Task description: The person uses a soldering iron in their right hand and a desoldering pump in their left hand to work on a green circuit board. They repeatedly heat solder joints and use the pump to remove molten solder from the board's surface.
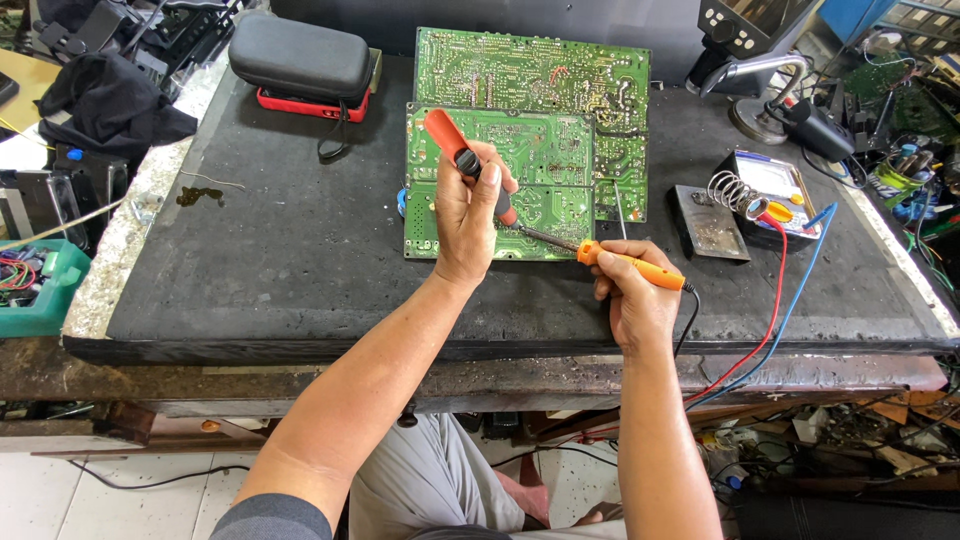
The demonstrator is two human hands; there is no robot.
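Observation:
My left hand (pixel 466 215) grips a red and black desoldering pump (pixel 452 146), held upright over a green circuit board (pixel 545 150) on the dark bench mat (pixel 290 250). An orange-handled soldering iron (pixel 630 266) is gripped by my right hand (pixel 634 300); its metal tip points left onto the board's lower edge, just below the pump's nose. A second, larger green board (pixel 530 68) lies behind and partly under the first one.
A black zip case (pixel 300 58) on a red box sits at the back left. A soldering stand with coil spring (pixel 735 195), a multimeter (pixel 775 190) with red and blue leads, and a microscope stand (pixel 770 95) crowd the right. A green bin (pixel 40 290) is at left.

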